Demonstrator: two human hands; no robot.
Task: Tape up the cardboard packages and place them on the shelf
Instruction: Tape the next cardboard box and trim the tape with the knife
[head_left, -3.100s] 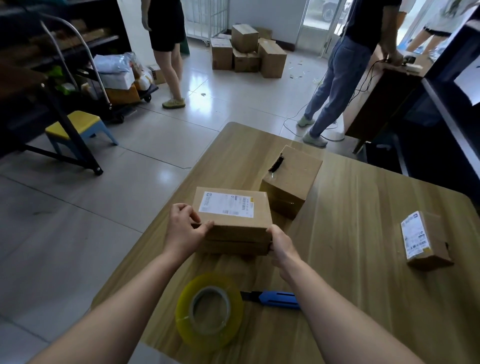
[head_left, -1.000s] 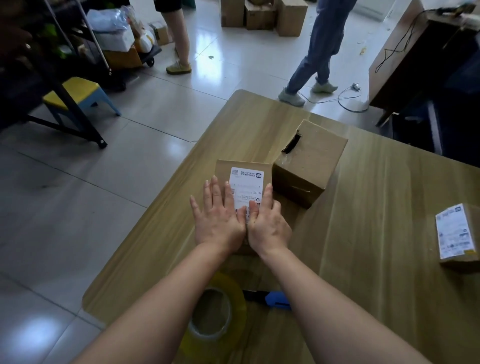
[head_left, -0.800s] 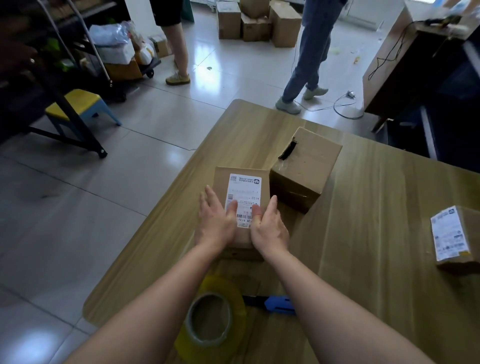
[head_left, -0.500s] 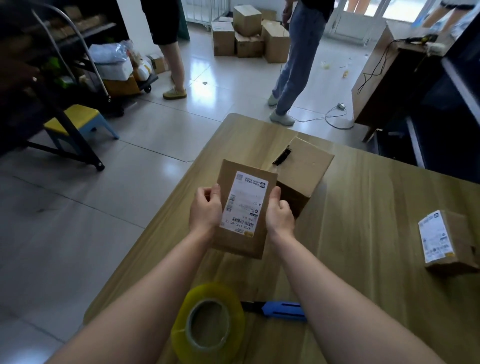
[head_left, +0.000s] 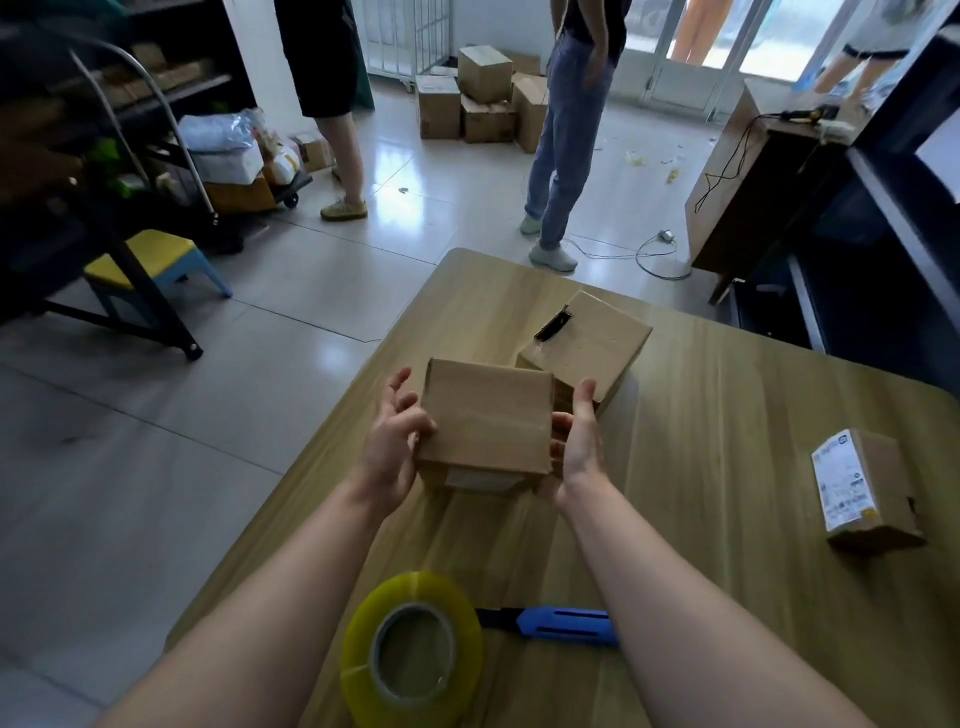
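Note:
I hold a small cardboard package (head_left: 485, 415) above the wooden table (head_left: 727, 441), its plain brown face up and its white label turned toward me on the near side. My left hand (head_left: 392, 441) grips its left side with fingers partly spread. Against its right side and under its corner sits my right hand (head_left: 579, 441). A second, larger package (head_left: 592, 348) with a black tape scrap stands just behind. A third labelled package (head_left: 862, 491) lies at the table's right. A yellow tape roll (head_left: 413, 652) and a blue box cutter (head_left: 566, 626) lie near me.
Two people stand on the tiled floor beyond the table, one in jeans (head_left: 563, 156), one in black shorts (head_left: 332, 104). Stacked boxes (head_left: 483, 98) sit at the back. Dark shelving (head_left: 883, 208) runs along the right, a yellow stool (head_left: 150, 260) and a loaded cart (head_left: 244, 166) on the left.
I lifted the package off the table and turned it over: the label that faced up now faces me on the near side. My hands went from flat on top to gripping its sides.

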